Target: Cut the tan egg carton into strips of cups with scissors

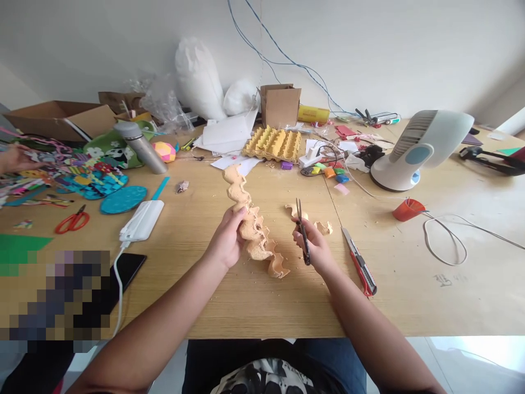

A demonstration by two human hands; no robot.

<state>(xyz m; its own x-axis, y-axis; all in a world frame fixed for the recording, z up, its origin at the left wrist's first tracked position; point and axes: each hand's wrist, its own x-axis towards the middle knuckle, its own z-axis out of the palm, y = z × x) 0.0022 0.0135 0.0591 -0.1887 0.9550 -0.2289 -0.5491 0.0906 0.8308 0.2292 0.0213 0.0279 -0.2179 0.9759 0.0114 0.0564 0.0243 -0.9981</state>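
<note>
My left hand [228, 238] is closed around a long wavy strip of egg-carton cardboard [251, 219] that runs from the table's middle down toward me. My right hand [312, 247] grips black-handled scissors [301, 227], blades pointing up and away, just right of the strip. Two small cut-off carton scraps [324, 226] lie on the wood beside the scissors.
A red box cutter [360, 262] lies right of my right hand. A yellow egg tray [274, 143], white fan [418, 148], red cup [407, 209], loose cable loop [447, 241], power bank [141, 220], phone [127, 268], red scissors [73, 221] and craft clutter surround. Another person's hand [14, 158] at far left.
</note>
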